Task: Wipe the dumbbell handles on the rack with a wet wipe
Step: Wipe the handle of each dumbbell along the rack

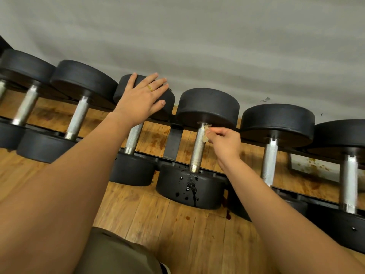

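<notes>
Several black dumbbells with silver knurled handles lie side by side on a low black rack [173, 143]. My right hand [225, 142] pinches a small, soiled wet wipe [206, 133] against the upper part of the middle dumbbell's handle [197, 153], just below its far head. Dark wet drips run down that dumbbell's near head [190, 186]. My left hand [142, 95], with straight fingers and a gold ring, rests flat on the far head of the neighbouring dumbbell [167, 97] to the left; its handle [133, 139] shows below my wrist.
A grey wall [197, 36] rises right behind the rack. The wooden floor [158, 214] under and before the rack carries reddish-brown stains and a dark drop. More dumbbells extend left [79, 115] and right [270, 159]. My khaki-clad knee [118, 254] is at the bottom.
</notes>
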A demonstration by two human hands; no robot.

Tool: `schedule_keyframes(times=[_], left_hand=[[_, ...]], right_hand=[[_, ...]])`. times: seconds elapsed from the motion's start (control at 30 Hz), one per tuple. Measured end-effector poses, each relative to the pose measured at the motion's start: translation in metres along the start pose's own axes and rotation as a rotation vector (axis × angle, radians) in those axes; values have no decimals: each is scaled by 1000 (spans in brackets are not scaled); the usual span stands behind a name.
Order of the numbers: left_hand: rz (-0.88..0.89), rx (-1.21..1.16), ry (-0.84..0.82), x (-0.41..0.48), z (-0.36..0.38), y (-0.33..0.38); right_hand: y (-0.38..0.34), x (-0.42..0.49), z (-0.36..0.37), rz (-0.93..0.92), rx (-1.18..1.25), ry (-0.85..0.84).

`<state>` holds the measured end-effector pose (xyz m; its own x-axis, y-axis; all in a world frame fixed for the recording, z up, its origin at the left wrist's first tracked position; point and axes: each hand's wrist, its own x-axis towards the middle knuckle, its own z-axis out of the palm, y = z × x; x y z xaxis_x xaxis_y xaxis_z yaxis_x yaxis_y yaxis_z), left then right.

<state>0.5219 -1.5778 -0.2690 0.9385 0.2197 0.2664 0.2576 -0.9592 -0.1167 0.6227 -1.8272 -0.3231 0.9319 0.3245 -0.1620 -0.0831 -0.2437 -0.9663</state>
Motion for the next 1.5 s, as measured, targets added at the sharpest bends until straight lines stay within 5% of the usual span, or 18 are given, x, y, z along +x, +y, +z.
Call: schedule_keyframes(times=[1.5], left_hand=[[9, 17, 4, -1, 0, -1]], right_hand=[[23, -33, -37, 158, -289, -484]])
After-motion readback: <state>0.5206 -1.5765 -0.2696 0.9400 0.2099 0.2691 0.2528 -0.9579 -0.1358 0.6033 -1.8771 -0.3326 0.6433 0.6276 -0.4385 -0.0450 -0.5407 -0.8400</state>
